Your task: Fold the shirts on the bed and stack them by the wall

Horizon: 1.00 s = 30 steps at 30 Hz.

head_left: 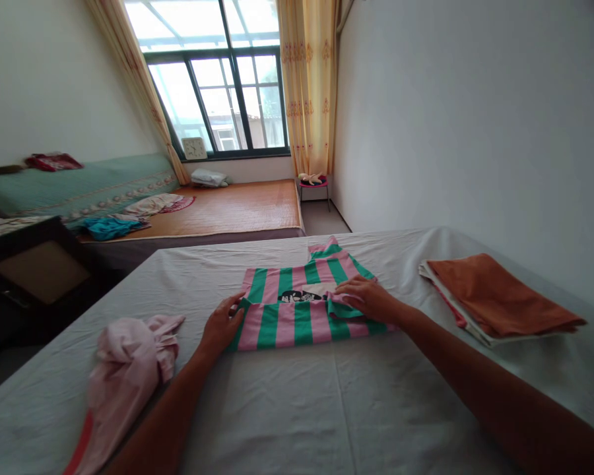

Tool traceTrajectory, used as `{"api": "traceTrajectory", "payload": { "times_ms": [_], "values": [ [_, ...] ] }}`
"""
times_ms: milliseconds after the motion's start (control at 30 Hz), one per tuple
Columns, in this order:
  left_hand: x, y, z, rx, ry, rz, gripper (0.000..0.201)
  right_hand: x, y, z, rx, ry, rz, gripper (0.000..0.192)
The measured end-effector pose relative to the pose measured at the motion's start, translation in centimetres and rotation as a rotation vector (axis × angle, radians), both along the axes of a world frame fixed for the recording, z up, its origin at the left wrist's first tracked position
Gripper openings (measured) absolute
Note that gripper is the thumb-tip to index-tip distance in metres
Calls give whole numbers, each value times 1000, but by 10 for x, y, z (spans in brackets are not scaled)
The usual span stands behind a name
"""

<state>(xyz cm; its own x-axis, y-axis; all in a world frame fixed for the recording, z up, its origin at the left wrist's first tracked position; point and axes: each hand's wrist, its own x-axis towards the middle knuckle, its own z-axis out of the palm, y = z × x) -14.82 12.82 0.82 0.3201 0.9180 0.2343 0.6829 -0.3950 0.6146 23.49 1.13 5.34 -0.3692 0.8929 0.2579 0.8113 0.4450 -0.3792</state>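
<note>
A pink and green striped shirt (297, 310) lies partly folded on the white sheet of the bed (297, 409) in front of me. My left hand (221, 326) rests on the shirt's left edge, fingers spread and pressing the cloth. My right hand (366, 298) lies on the shirt's right side, fingers pinching a folded green part of the fabric. One sleeve sticks out at the far side of the shirt.
A crumpled pale pink garment (129, 376) lies at my left. A folded stack topped with orange cloth (495, 297) sits at the right. Beyond stand a second bed with a woven mat (237, 208), a dark cabinet (30, 270), a small stool (313, 185) and a window.
</note>
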Motion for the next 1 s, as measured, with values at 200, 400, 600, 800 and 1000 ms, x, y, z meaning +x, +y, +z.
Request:
{"api": "traceTrajectory", "payload": {
  "times_ms": [200,400,600,800,1000],
  "values": [
    [6,-10,8,290,179,34,41,-20,-6,-31,28,81,60,31],
    [24,-23,-2,328,368,-234,43,-25,-13,-44,-16,-135,-62,49],
    [23,-23,-20,255,502,-202,51,-23,-16,-47,-45,-223,-52,52],
    [23,-24,-18,244,544,-147,52,-22,-18,-45,-63,-237,-70,52],
    [22,-24,-18,224,560,-142,53,-21,-20,-44,-78,-242,-66,54]
  ]
}}
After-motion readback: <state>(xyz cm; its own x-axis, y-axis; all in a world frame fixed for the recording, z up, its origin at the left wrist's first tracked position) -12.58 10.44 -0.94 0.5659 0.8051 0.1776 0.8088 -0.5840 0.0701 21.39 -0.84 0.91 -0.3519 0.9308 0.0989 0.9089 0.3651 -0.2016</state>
